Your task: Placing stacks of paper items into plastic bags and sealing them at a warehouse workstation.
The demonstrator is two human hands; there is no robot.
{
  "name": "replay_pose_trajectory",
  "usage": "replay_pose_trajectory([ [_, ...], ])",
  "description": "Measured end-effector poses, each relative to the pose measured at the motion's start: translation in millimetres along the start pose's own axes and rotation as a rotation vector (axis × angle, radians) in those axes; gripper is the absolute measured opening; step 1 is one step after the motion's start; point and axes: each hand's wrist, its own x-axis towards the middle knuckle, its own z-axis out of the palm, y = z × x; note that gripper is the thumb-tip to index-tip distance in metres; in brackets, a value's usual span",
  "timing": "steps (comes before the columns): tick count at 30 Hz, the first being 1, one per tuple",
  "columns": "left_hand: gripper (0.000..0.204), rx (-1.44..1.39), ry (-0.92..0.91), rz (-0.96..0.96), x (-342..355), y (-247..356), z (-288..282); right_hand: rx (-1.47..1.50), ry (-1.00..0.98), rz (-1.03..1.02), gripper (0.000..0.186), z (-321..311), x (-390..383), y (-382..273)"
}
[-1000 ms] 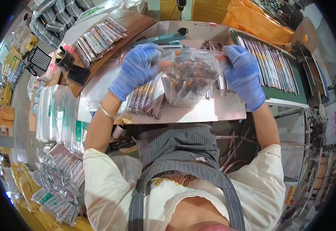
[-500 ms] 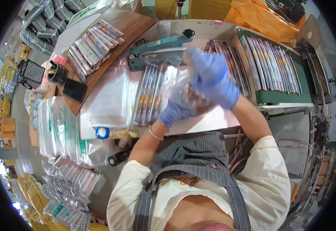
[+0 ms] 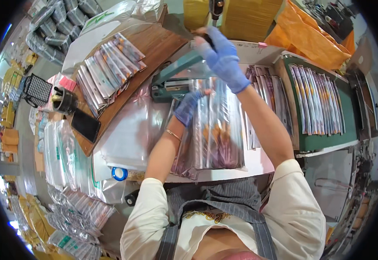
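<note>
A clear plastic bag filled with slim printed packets lies in front of me. Its far end reaches the jaw of a teal hand sealer, whose arm is raised. My left hand, in a blue glove with bare fingertips showing, grips the bag's far left end beside the sealer. Beyond it, my blue-gloved right hand is closed around the black knob at the end of the sealer arm. That knob is mostly hidden by my fingers.
Upright packets stand in a green-lined box at right. More packets lie on a brown wooden board, beside a phone and black pen cup. Flat clear bags and a blue tape roll are at left.
The bag of packets has gone from between my hands to the table, against the sealer. My right hand has moved away to the sealer knob; my left has stayed with the bag.
</note>
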Motion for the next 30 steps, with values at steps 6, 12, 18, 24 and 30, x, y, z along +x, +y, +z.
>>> replay_pose_trajectory([
  [6, 0.039, 0.087, 0.19, 0.06, -7.9, -11.8, -91.0, 0.456, 0.224, 0.494, 0.012, -24.0, -69.4, 153.5],
  [12, 0.099, 0.949, 0.517, 0.222, -108.0, -22.3, -91.4, 0.519, 0.248, 0.485, 0.015, -13.3, -77.2, 153.0],
  [18, 0.107, 0.659, 0.524, 0.099, -138.5, -16.4, -68.2, 0.503, 0.26, 0.444, 0.019, -10.6, -80.3, 150.2],
  [24, 0.103, 0.591, 0.456, -0.129, -150.6, -35.2, -32.3, 0.328, -0.134, 0.804, 0.048, 16.1, -206.7, 67.8],
  [30, 0.094, 0.035, 0.539, 0.117, -287.2, -193.2, 45.2, 0.435, -0.744, 1.196, 0.073, -116.5, -345.8, -21.5],
])
